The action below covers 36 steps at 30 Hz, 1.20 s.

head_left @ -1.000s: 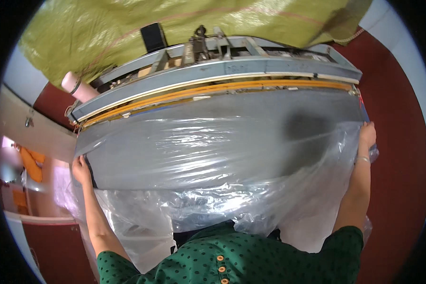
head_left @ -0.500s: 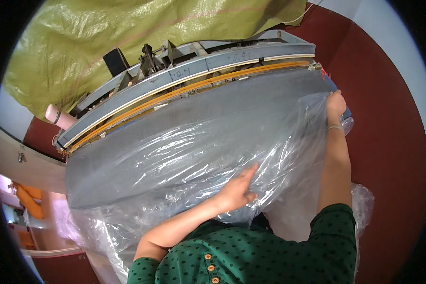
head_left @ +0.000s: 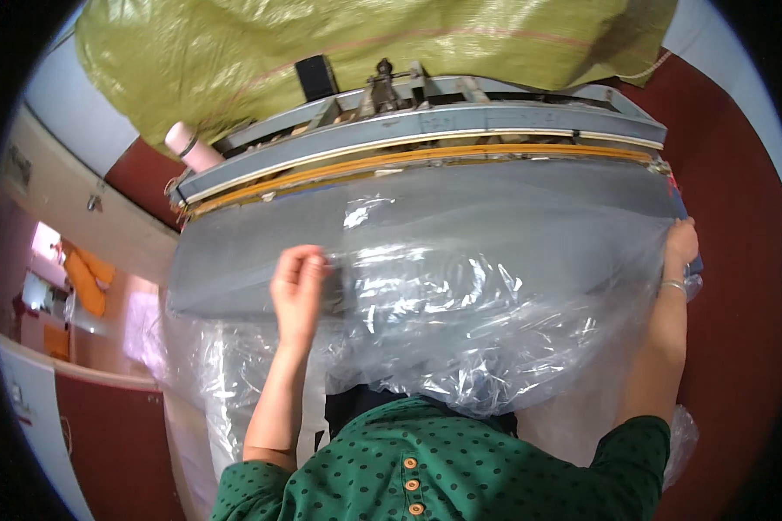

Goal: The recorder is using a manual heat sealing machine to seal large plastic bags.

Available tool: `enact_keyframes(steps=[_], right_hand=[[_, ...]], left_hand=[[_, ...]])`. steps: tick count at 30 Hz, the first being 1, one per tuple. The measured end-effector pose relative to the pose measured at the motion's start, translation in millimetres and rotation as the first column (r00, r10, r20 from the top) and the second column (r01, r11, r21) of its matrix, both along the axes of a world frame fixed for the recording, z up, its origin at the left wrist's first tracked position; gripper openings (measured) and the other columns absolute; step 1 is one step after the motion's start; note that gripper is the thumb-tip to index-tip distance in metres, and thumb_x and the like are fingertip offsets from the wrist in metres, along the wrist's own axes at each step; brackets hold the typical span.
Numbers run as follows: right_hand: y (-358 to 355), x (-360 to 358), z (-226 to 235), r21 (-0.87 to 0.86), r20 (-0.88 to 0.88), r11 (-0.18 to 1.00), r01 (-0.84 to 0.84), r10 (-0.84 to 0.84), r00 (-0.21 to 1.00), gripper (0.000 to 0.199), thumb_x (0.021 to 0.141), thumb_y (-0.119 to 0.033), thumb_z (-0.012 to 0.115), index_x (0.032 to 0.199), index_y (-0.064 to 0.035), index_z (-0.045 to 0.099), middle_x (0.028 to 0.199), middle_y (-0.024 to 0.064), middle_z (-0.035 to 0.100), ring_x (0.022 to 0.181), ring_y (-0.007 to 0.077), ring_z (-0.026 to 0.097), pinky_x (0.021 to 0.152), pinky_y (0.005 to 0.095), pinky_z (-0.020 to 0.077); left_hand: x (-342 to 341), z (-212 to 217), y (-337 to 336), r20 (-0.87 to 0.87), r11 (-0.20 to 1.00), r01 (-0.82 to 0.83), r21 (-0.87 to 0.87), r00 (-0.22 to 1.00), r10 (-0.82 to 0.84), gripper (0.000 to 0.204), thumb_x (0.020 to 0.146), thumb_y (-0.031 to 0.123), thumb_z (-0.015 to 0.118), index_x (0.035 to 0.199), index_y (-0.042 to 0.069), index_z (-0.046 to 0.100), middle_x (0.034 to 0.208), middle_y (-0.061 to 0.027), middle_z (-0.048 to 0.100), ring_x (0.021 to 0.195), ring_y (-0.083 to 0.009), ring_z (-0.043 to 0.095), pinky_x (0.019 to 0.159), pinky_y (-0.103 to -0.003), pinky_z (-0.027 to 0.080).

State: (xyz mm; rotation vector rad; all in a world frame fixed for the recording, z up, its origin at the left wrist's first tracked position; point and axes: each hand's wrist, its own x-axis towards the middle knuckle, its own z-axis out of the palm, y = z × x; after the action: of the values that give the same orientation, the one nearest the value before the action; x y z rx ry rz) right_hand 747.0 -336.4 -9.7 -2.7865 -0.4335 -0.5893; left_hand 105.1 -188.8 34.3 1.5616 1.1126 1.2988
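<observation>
A clear plastic sheet (head_left: 487, 343) lies wrinkled and shiny over the dark grey flat surface (head_left: 530, 195) in front of me. My right hand (head_left: 682, 240) is closed on the sheet at the surface's right edge, pulling it into taut folds. Beside a straight upright edge in the plastic, left of the middle, my left hand (head_left: 300, 273) is raised with its fingers curled together. Motion blurs those fingertips, and whatever they may hold cannot be made out. The sheet's near part hangs in bunched folds against my body.
Along the far side runs a grey metal frame (head_left: 460, 120) with orange strips (head_left: 443, 158) before it. A pink bottle (head_left: 191, 148) and a black flat object (head_left: 315, 78) stand there. Behind hangs a yellow-green tarp (head_left: 460, 35). A dark red wall (head_left: 730, 286) borders the right.
My left hand has lifted from the middle of the plastic and moved left, its fingers now curled. My right hand keeps hold at the right edge. The whole view has shifted and turned.
</observation>
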Motion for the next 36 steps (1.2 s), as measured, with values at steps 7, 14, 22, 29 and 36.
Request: enact_keyframes(steps=[7,14,22,29,36], right_hand=[[1.7,0.1,1.1,-0.033,0.028,0.999,-0.007,0.008,1.000,0.030,0.090,-0.032,0.047,0.099,-0.0043,0.055,0.091,0.0193,0.064,0.087,0.0379,0.062,0.071,0.0484,0.0477],[0.3,-1.7,1.8,-0.008,0.020,1.000,-0.023,0.023,1.000,0.031,0.090,-0.032,0.046,0.100,-0.0038,0.055,0.093,0.0193,0.064,0.088,0.0378,0.062,0.072,0.0484,0.0475],[0.4,4.7,-0.8,-0.005,-0.008,1.000,-0.002,0.002,1.000,0.032,0.089,-0.034,0.048,0.101,-0.0059,0.056,0.097,0.0179,0.064,0.091,0.0364,0.061,0.073,0.0478,0.0470],[-14.3,32.9,-13.4,0.281,-0.044,0.958,-0.052,0.067,0.997,0.034,0.087,-0.037,0.054,0.094,-0.0048,0.060,0.090,0.0150,0.065,0.085,0.0318,0.061,0.071,0.0414,0.0465],[-55.9,50.3,-26.1,0.923,-0.004,0.354,-0.149,0.396,0.918,0.027,0.082,-0.027,0.068,0.087,-0.0006,0.064,0.082,0.0033,0.063,0.075,0.0125,0.056,0.070,0.0264,0.0457]], left_hand=[[-43.8,-44.6,53.2,-0.891,0.972,0.195,0.134,0.454,0.032,0.061,0.086,0.048,0.050,0.135,0.014,0.040,0.145,-0.0114,0.029,0.135,-0.0359,0.020,0.103,-0.061,0.016],[-32.1,-18.9,117.8,-0.916,0.987,-0.073,0.144,0.368,0.161,0.045,0.087,0.039,0.053,0.123,0.012,0.053,0.134,-0.0095,0.045,0.129,-0.0337,0.033,0.099,-0.062,0.022],[26.1,-26.3,56.0,-0.865,0.831,0.516,0.207,0.493,-0.090,0.053,0.088,0.037,0.052,0.130,0.005,0.044,0.138,-0.0105,0.040,0.131,-0.0299,0.033,0.105,-0.048,0.024],[46.2,-30.7,86.5,-0.628,0.897,0.175,0.406,0.766,0.135,0.014,0.078,0.017,0.065,0.080,0.003,0.065,0.075,-0.0099,0.062,0.079,-0.0299,0.056,0.068,-0.038,0.045],[52.6,-44.2,98.6,-0.579,0.942,-0.095,0.322,0.767,0.276,0.017,0.072,0.020,0.070,0.079,0.006,0.062,0.071,-0.0080,0.060,0.077,-0.0284,0.057,0.067,-0.040,0.045]])
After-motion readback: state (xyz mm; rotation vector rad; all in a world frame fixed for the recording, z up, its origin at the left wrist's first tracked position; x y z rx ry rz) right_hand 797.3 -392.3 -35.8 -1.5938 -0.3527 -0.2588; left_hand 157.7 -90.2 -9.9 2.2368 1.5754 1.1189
